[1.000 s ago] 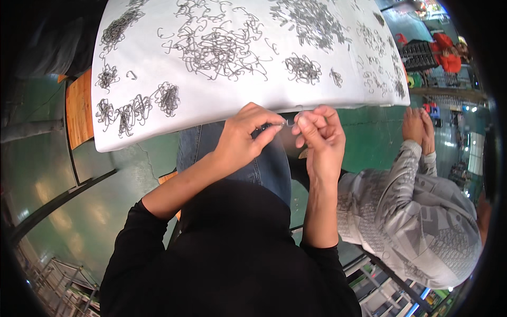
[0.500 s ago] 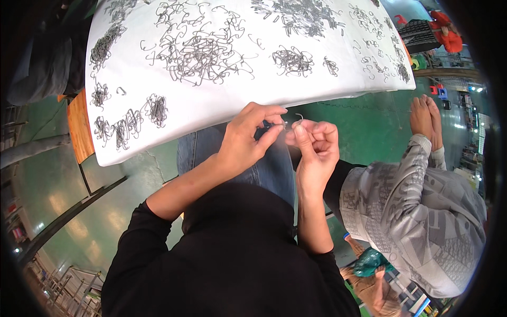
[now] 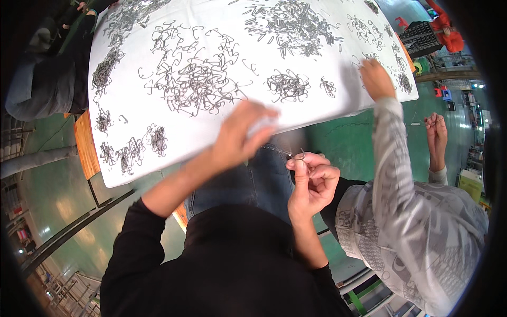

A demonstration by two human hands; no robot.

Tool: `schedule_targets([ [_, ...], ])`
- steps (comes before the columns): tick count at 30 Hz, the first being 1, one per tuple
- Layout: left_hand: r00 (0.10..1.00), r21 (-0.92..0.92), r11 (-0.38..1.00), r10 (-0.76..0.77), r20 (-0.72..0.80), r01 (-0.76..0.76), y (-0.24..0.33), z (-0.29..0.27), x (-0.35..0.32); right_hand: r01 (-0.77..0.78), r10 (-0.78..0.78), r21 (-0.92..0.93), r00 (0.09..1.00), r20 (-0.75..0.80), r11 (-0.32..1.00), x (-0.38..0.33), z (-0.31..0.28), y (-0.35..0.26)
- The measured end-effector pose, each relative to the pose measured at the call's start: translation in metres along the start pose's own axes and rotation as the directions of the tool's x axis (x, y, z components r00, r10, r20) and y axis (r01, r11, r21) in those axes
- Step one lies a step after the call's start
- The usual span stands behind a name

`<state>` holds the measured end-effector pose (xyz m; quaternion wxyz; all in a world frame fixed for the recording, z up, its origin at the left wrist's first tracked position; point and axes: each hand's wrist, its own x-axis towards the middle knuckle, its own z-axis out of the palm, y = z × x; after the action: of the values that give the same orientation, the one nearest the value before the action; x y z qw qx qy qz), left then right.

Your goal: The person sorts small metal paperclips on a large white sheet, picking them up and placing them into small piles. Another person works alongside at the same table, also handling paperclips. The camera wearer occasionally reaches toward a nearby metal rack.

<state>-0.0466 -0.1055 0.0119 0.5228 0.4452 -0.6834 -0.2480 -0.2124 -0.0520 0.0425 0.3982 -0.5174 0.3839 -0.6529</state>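
My right hand (image 3: 314, 182) is closed in a pinch above my lap, with a thin, dark curved wire hook (image 3: 303, 155) between thumb and forefinger. Over the table's near edge is my left hand (image 3: 237, 134), blurred by motion. Its thumb and fingers are apart, and nothing shows between them. Just beyond it on the white-covered table (image 3: 232, 113) spreads a large tangle of dark wire hooks (image 3: 198, 84). A smaller heap of hooks (image 3: 288, 85) lies to its right, beside a little cluster (image 3: 327, 87).
Short dark strips (image 3: 290, 26) are heaped at the far side. More hook bundles (image 3: 157, 139) lie at the left corner. On my right, a co-worker in a grey patterned sleeve (image 3: 393, 153) reaches a hand (image 3: 377, 79) over the table's right part. Another person sits at the far left.
My left hand has parted from the right and moved up toward the table edge. My right hand has lowered slightly, still pinching the hook. The co-worker's hand has reached over the table.
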Motion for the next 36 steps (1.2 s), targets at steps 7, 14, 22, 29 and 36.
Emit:
schedule_targets([
  [7,0.964,0.387,0.887,-0.267,-0.017,0.252,-0.114,0.039,0.145,-0.053,0.053,0.019,0.999,0.004,0.998,0.002,0.002,0.001],
  [14,0.892,0.617,0.705,-0.453,0.012,0.349,-0.135,0.057,0.160,-0.098,0.098,-0.006,0.995,-0.001,0.995,-0.005,0.000,0.008],
  [22,0.846,0.609,0.717,-0.515,0.136,0.338,-0.106,0.036,0.131,-0.128,0.126,0.049,0.991,0.031,0.991,-0.009,0.003,0.018],
  [29,0.800,0.544,0.726,-0.579,0.154,0.420,-0.112,0.027,0.127,-0.167,0.166,0.042,0.986,0.018,0.985,-0.018,0.003,0.032],
  [36,0.947,0.471,0.834,-0.321,-0.013,0.289,-0.097,0.021,0.096,-0.164,0.160,0.067,0.985,0.062,0.984,-0.026,0.009,0.032],
])
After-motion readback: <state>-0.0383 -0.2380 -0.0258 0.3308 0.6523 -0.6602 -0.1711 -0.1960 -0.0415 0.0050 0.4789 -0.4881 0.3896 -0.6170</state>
